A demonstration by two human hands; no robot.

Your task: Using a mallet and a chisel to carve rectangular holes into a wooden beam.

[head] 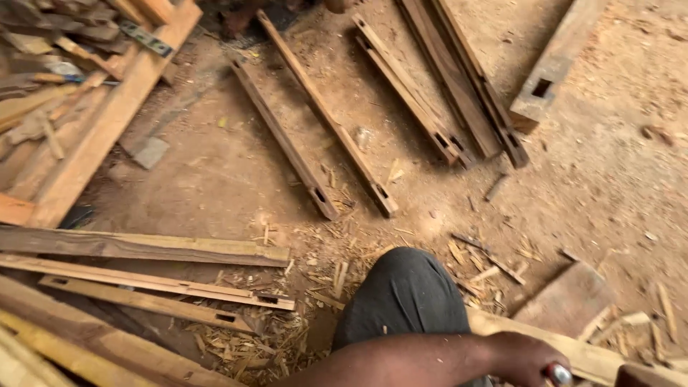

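Left side of frame: I see long planks [143, 247] lying flat on the dirt floor [229, 165], with a stack of timber [79, 86] in the upper left corner.
Upper middle: I see several slotted wooden rails [326, 118] spread on the floor, angled from the top toward the centre, apart from one another.
Lower middle: wood chips [251, 344] lie scattered beside my knee [405, 294] in dark cloth.
Left hand: not in the frame, so I say nothing of its state.
Right hand [527, 358]: at the bottom right, closed around a metal-tipped tool [559, 374]; only the shiny end shows, so I cannot tell what kind.
Under the hand: a pale plank [595, 358] runs along the bottom right edge, just beside the tool.
Upper right: a thick mortised beam [555, 61] lies on the floor.
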